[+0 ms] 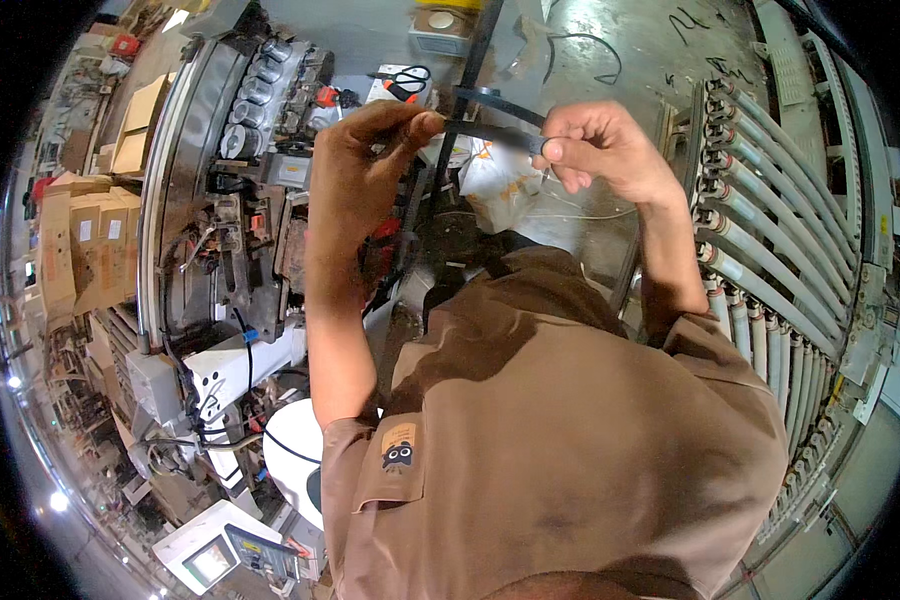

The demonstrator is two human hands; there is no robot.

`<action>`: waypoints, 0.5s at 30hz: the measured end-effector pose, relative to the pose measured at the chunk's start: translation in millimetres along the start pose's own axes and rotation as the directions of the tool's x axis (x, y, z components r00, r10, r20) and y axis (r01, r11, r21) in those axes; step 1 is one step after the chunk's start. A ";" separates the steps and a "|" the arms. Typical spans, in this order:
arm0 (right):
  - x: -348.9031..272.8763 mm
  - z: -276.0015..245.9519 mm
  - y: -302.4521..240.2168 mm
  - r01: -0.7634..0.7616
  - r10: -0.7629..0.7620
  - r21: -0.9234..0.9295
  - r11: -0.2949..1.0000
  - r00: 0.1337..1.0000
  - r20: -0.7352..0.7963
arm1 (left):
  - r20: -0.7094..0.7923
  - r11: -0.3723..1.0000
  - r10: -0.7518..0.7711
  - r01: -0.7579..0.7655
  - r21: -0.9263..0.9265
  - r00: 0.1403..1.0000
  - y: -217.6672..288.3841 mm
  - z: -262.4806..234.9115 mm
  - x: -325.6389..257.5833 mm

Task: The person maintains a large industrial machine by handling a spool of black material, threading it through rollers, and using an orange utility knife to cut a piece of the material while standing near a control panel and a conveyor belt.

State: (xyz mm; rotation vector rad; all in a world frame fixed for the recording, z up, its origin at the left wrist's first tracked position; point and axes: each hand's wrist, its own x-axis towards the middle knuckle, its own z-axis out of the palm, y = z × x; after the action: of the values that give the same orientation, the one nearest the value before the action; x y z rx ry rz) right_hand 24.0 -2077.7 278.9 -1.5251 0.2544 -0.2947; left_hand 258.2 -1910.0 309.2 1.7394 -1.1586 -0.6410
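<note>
Both my hands are raised in front of my chest, over my brown shirt. My left hand (365, 165) pinches one end of a black strap (490, 130) between thumb and fingertips. My right hand (600, 145) pinches the same strap a little to the right. The strap runs taut between the two hands, and another black length of it loops upward behind them. Thin pale wires hang below my right hand, in front of a white bag (500, 185).
A grey machine (230, 200) with a row of metal cylinders stands at left. Cardboard boxes (85, 250) are stacked far left. A roller conveyor (780, 250) curves along the right. Orange-handled scissors (407, 82) lie on a white box behind my hands. A white box with a small screen (220, 555) sits lower left.
</note>
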 end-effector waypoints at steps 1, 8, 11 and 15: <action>-1.0 -0.9 -4.0 0.022 -0.022 0.001 1.000 1.000 -0.001 | 0.009 0.999 0.049 -0.049 -0.003 0.999 -1.8 1.2 2.7; -10.0 -20.3 -11.0 0.149 -0.150 0.054 0.987 0.989 0.018 | 0.182 0.972 0.067 -0.023 -0.233 0.981 16.4 4.1 6.5; -12.6 -25.8 -12.2 0.164 -0.164 0.063 0.984 0.986 0.005 | 0.217 0.948 0.091 -0.018 -0.319 0.972 20.6 7.6 6.5; -16.9 -25.7 -18.4 0.176 -0.171 0.103 0.979 0.984 -0.055 | 0.200 0.938 0.114 -0.039 -0.346 0.973 30.5 13.7 4.2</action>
State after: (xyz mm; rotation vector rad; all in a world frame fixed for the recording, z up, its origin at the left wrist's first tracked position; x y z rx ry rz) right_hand -1.2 -2096.4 296.1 -1.4374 0.1388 -0.4748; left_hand 235.9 -1923.4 330.7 1.3488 -1.1778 -0.9423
